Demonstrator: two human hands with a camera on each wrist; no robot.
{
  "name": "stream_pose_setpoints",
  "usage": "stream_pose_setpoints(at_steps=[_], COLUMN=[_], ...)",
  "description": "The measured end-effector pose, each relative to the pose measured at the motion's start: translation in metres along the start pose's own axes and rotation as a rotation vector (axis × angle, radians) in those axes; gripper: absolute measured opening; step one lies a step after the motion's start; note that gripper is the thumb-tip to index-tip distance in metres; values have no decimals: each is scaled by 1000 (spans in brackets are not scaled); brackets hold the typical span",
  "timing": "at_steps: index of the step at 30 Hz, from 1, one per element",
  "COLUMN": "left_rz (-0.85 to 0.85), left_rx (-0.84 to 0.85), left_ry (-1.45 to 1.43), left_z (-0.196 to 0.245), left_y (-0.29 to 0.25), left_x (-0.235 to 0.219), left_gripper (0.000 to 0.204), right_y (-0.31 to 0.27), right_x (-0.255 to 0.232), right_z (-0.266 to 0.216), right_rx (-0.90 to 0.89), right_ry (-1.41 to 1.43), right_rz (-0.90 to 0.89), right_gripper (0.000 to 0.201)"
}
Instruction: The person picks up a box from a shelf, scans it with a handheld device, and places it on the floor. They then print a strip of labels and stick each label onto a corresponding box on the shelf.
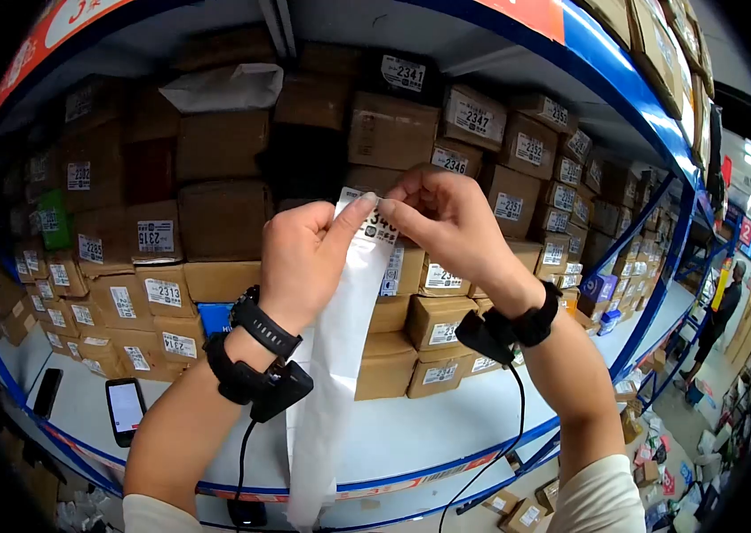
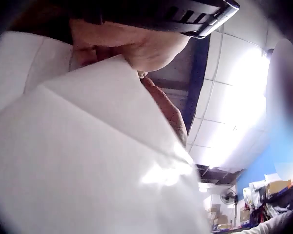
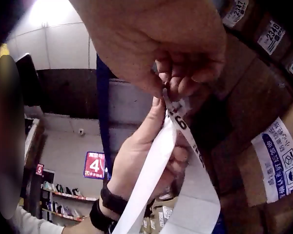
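Labelled cardboard boxes (image 1: 393, 133) fill blue shelf (image 1: 447, 426); phone (image 1: 125, 407) lies on it.

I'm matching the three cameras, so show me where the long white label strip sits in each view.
Head: the white label strip hangs from centre to the bottom edge, its top pinched by the left hand and right hand.
Left wrist: it fills the lower left.
Right wrist: it runs down from centre.
Shared landmark: the left hand behind the strip.
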State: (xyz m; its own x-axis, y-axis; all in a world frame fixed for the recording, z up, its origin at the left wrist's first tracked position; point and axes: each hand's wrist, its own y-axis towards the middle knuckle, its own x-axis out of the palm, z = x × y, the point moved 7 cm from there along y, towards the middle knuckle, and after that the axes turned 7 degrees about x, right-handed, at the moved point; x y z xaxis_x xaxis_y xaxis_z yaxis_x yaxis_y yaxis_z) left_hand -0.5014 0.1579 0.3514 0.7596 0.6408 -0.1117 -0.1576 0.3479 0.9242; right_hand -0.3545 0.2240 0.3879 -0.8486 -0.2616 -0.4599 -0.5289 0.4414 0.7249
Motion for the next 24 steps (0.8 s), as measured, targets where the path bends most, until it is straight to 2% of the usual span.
stream_pose_setpoints(at_steps=[1, 2, 3, 4, 6, 7, 8, 10, 11, 13, 14, 16, 17, 18, 19, 20, 21, 22, 24], left_rz=[-28, -54, -124, -119, -187, -264, -295, -363, -364, -282, -280, -387, -385, -383, -365, -345, -296, -296, -205], left_rx=[-55, -114, -172, -176, -718, -695, -748, -476, -482, -550, -559, -770, -819, -817, -694, -572, -463, -465, -325], left_ry=[5, 11, 29, 31, -489, -498, -562, -538, -538, -687, -689, -899, -884, -885, -766, -647, -572, -573, -383], left_z=[-10, -22, -33, -30, -40, -38, -28, -20, -19, -11, -15, -27, -28, -27, -25, -22, -14, -13, -10], left_y=[-1, -4, -7, -8, -37, -43, -48, -48, -51, -57, -61, -77, -83, -86, -85, -83, -81, -84, -83], left_x=[-1, -4, -7, -12, -4, -1, 0, 4, 5, 3, 3, 15, 20, 24, 23, 23, 21, 24, 16], left_gripper=[51, 53, 62, 62, 71, 79, 60, 36, 36, 25, 25, 29, 23, 23, 22, 21, 19, 19, 18], right_y=[4, 14, 28, 42, 66, 77, 84, 85, 83, 69, 63, 53, 51, 13, -11, -32, -49, -57, -59], right_x=[1, -1, -11, -20, -34, -39, -40, -36, -37, -41, -44, -57, -42, -29, 2, 21, 30, 32, 30], right_z=[2, 11, 26, 33, 7, -3, 2, 1, 4, 1, 5, 22, 51, 42, 13, 16, 6, 2, 5], right_rx=[99, 104, 120, 133, -52, -33, -29, -167, -162, -210, -205, -105, 23, 446, 209, 172, 185, 155, 169], right_ry=[-136, -136, -252, -368, -208, -581, -580, -784, -782, -945, -945, -746, -665, -645, -229, -31, -89, -98, -43], right_rz=[-38, -44, 48, 140, 245, 304, 301, 413, 410, 559, 550, 469, 147, -37, -274, -430, -482, -409, -315], right_gripper=[26, 26, 24, 24, 29, 37, 37, 44, 44, 38, 38, 33, 36, 42, 41, 32, 28, 31, 26])
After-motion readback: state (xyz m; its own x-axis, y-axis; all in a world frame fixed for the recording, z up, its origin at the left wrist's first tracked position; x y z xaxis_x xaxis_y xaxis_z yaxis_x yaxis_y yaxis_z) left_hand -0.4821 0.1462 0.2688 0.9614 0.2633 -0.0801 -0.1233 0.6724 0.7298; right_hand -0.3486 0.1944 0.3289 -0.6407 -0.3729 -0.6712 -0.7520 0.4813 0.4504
